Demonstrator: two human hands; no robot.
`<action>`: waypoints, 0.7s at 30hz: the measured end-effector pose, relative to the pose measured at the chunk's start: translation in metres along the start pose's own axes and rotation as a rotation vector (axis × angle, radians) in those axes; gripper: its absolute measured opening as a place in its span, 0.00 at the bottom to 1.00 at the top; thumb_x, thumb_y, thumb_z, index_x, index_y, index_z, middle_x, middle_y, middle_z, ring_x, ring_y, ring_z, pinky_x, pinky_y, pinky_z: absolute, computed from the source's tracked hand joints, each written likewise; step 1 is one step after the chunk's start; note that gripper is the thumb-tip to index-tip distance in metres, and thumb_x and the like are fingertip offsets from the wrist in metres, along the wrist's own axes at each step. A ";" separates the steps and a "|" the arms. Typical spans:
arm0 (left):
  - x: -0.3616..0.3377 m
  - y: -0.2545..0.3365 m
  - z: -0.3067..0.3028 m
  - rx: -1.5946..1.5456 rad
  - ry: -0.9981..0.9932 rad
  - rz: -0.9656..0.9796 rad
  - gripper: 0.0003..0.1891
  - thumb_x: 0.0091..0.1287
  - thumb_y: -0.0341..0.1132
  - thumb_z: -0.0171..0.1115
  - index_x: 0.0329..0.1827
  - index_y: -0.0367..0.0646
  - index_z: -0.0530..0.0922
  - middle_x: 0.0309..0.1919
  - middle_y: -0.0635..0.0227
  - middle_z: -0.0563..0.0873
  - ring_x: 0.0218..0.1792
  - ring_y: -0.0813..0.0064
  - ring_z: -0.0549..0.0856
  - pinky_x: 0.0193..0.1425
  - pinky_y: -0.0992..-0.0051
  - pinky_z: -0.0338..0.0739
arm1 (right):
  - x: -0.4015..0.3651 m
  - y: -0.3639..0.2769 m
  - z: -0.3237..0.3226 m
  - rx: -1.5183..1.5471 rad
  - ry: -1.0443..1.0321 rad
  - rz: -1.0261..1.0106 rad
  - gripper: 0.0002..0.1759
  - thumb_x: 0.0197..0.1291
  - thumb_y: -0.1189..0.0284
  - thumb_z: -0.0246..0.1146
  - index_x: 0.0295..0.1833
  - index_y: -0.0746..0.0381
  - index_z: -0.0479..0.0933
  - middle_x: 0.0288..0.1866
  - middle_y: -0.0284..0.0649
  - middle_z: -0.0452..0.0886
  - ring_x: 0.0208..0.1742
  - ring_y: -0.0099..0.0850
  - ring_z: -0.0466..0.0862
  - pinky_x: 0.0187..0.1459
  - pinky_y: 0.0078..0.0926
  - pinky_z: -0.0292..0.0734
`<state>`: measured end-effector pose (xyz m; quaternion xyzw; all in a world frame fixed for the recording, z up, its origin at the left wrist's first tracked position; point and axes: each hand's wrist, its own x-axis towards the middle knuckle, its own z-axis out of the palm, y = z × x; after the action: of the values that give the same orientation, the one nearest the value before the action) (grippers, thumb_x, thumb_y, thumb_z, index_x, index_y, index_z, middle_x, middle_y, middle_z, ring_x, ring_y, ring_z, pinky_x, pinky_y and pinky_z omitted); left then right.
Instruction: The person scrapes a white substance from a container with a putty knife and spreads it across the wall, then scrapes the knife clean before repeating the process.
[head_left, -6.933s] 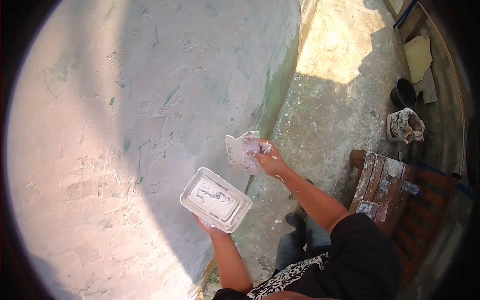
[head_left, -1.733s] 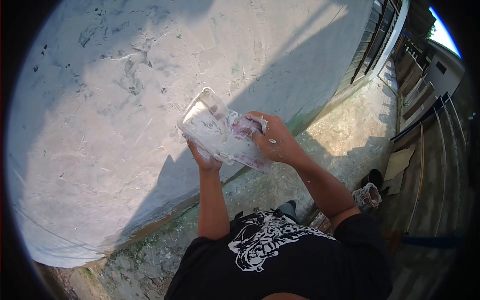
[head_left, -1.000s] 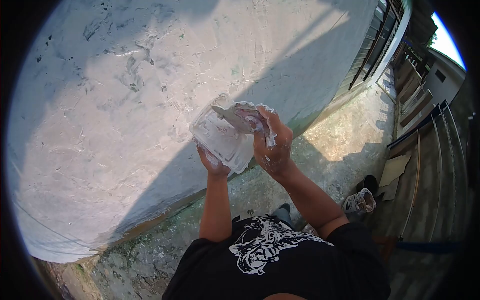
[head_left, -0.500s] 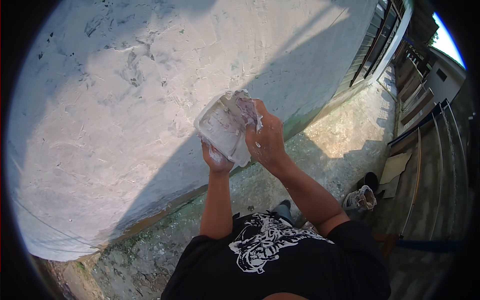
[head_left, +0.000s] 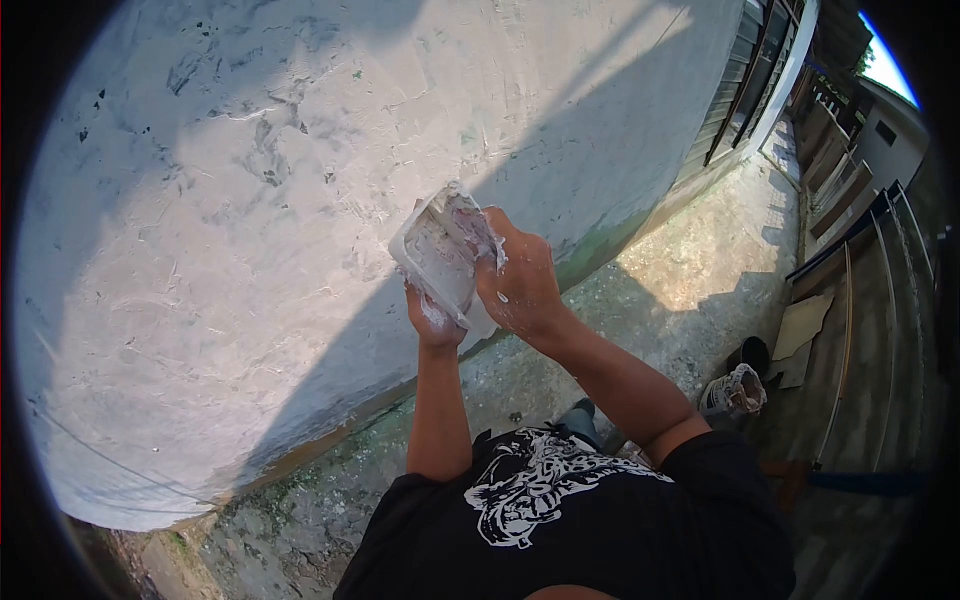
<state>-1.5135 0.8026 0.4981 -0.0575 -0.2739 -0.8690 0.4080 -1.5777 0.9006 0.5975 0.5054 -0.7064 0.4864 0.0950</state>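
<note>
Concrete ground (head_left: 690, 290): open sack (head_left: 735, 392), black bucket (head_left: 757, 352), cardboard (head_left: 805, 325).

The clear plastic tray (head_left: 435, 258), smeared white with putty inside, is tipped steeply onto its long edge with its open side turned to the right. The left grip (head_left: 433, 318) holds it from beneath. A putty-coated scraper blade (head_left: 468, 215), pinkish under the white, lies against the tray's upper rim, held in the right grip (head_left: 520, 288).
</note>
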 end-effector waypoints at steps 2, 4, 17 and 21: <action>0.001 0.001 0.007 0.004 -0.004 0.015 0.34 0.77 0.58 0.34 0.77 0.43 0.59 0.72 0.57 0.69 0.71 0.56 0.70 0.74 0.56 0.64 | -0.002 -0.006 0.003 -0.078 -0.008 0.021 0.18 0.50 0.84 0.56 0.50 0.68 0.71 0.32 0.56 0.80 0.32 0.59 0.81 0.33 0.48 0.74; 0.005 -0.001 -0.001 0.008 -0.005 0.033 0.34 0.77 0.58 0.34 0.76 0.43 0.59 0.71 0.57 0.69 0.70 0.56 0.70 0.74 0.56 0.65 | -0.007 -0.010 0.009 -0.058 0.009 -0.016 0.20 0.50 0.84 0.57 0.52 0.68 0.71 0.33 0.55 0.80 0.32 0.58 0.81 0.33 0.48 0.75; 0.014 0.007 0.005 -0.231 -0.200 0.022 0.36 0.76 0.57 0.39 0.81 0.47 0.50 0.74 0.57 0.65 0.71 0.55 0.70 0.73 0.54 0.66 | 0.007 0.010 -0.012 0.212 -0.011 0.061 0.25 0.53 0.81 0.60 0.59 0.74 0.70 0.35 0.53 0.84 0.33 0.49 0.85 0.39 0.39 0.78; 0.015 0.016 0.030 -0.193 -0.213 0.006 0.39 0.75 0.57 0.41 0.82 0.48 0.43 0.75 0.56 0.64 0.71 0.53 0.69 0.73 0.53 0.66 | 0.008 0.008 -0.013 0.204 0.124 -0.030 0.17 0.50 0.85 0.56 0.49 0.69 0.70 0.26 0.54 0.79 0.31 0.58 0.81 0.32 0.44 0.75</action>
<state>-1.5155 0.7996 0.5352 -0.1892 -0.2306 -0.8791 0.3717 -1.5923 0.9059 0.6040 0.4920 -0.6384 0.5845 0.0938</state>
